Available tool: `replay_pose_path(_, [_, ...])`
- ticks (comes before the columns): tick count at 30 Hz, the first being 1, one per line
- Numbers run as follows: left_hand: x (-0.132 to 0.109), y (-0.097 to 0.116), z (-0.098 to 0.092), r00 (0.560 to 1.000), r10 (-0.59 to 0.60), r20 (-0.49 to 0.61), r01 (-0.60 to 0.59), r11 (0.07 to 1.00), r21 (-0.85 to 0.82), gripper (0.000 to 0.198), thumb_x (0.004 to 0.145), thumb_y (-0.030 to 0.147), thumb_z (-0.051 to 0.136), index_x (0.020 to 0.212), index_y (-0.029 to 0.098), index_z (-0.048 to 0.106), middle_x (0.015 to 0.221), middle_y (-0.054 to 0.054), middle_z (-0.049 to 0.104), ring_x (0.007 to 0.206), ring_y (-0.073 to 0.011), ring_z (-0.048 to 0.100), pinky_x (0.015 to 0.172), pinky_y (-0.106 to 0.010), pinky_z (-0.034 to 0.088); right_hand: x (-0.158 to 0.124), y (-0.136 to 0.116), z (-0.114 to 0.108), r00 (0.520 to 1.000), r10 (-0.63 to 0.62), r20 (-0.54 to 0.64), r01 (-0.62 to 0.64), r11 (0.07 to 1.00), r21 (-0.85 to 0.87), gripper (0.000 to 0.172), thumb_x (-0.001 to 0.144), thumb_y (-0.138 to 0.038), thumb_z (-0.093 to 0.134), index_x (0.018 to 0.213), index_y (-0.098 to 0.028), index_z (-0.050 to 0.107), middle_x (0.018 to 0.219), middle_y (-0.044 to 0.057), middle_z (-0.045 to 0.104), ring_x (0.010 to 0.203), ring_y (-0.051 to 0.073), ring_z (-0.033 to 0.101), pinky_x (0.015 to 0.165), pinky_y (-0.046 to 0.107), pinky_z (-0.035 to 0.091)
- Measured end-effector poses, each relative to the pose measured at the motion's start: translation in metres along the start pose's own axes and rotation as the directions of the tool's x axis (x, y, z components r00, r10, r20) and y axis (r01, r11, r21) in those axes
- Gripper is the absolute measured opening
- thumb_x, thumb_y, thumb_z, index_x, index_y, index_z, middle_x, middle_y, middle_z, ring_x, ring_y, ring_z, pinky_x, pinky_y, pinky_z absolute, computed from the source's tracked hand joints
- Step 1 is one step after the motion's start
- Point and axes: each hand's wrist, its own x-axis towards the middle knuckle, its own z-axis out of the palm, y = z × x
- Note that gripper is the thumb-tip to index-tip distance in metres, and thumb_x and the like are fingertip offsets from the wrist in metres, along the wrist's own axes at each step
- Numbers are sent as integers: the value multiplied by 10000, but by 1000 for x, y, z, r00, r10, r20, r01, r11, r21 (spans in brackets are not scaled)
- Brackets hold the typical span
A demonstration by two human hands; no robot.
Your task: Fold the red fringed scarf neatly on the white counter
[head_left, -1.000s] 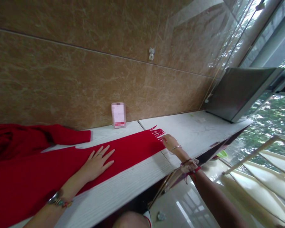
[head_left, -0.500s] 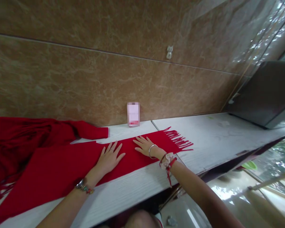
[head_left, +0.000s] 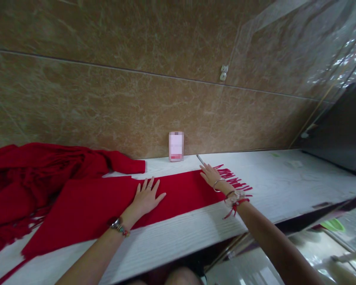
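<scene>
A red scarf (head_left: 180,194) lies flattened along the white tabletop (head_left: 178,233), its fringe spread at the right end. My left hand (head_left: 146,196) rests palm down on the middle of the scarf with fingers spread. Close to the fringed end, my right hand (head_left: 211,176) lies flat on the cloth, fingers stretched out. Bracelets circle both wrists. At the left, a heap of crumpled red cloth (head_left: 41,170) lies behind and beside the scarf's wider part.
A phone (head_left: 176,146) with a blurred screen leans upright against the brown marbled wall (head_left: 106,107). A dark grey box-like object (head_left: 341,130) stands at the table's far right. The table's front edge runs below my forearms. A green basin (head_left: 333,225) sits lower at the right.
My right hand has slid right along the scarf toward its fringe. My left hand stays on the middle of the scarf. The camera view has shifted slightly.
</scene>
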Motion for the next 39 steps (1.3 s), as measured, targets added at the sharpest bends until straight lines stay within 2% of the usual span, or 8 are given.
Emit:
replay_pose_path(5, [-3,-1,-3,1000,-20,11,20,1000,11,638,869,508,251,1365,106,246,1432,-130,177,1308,-304,154,1013,-501,189,-5,-85,0,933,-357,-42,360,924,133,475,896,-374,305,1336,-198,326,1419,110,263,1299,257,215,1016,482,243])
replay_pose_path(9, [-4,-1,-4,999,-31,25,31,999,10,632,874,506,240,1367,112,242,1435,-123,172,1310,-304,141,1015,-504,184,-7,-108,2,901,-434,19,426,891,160,463,902,-386,275,1340,-240,314,1417,76,278,1295,241,231,1021,483,232])
replay_pose_path(13, [-2,-2,-1,999,-34,19,34,999,0,638,867,519,254,1370,126,239,1438,-115,166,1310,-311,134,1016,-511,176,-1,-72,6,934,-352,54,345,932,113,450,908,-347,261,1347,-251,294,1423,67,262,1294,234,236,1021,483,226])
replay_pose_path(18, [-2,-1,-1,999,-35,21,35,999,-9,632,864,514,264,1365,129,257,1432,-120,183,1306,-318,146,1007,-521,189,5,3,14,995,-45,86,44,999,12,439,905,-273,277,1342,-239,305,1413,71,285,1289,236,248,1003,493,255])
replay_pose_path(24, [-2,0,-4,999,-35,37,35,999,-10,635,862,511,263,1365,123,253,1432,-121,180,1304,-321,155,1005,-519,194,6,40,14,968,250,28,-251,967,31,449,903,-282,281,1335,-169,332,1402,131,296,1291,268,237,1006,491,255])
replay_pose_path(29, [-1,-1,-3,999,-33,36,33,999,0,637,860,513,263,1369,132,241,1439,-116,159,1308,-325,132,1000,-532,185,13,-8,2,998,2,-68,6,992,125,461,891,-319,317,1332,-186,337,1413,125,274,1293,283,224,1007,512,241])
replay_pose_path(34, [0,-1,-1,999,-35,27,35,999,6,640,856,514,256,1365,125,253,1432,-131,179,1306,-337,125,984,-552,198,10,-69,3,943,-329,-55,333,926,180,465,887,-370,329,1325,-216,351,1415,97,281,1295,270,223,1014,491,236])
replay_pose_path(39, [0,-1,-1,998,-46,36,46,999,15,629,858,506,271,1369,140,247,1437,-116,171,1306,-329,135,999,-532,192,3,-79,7,912,-409,15,400,898,183,450,900,-348,296,1327,-215,346,1411,81,294,1289,233,249,1037,450,214])
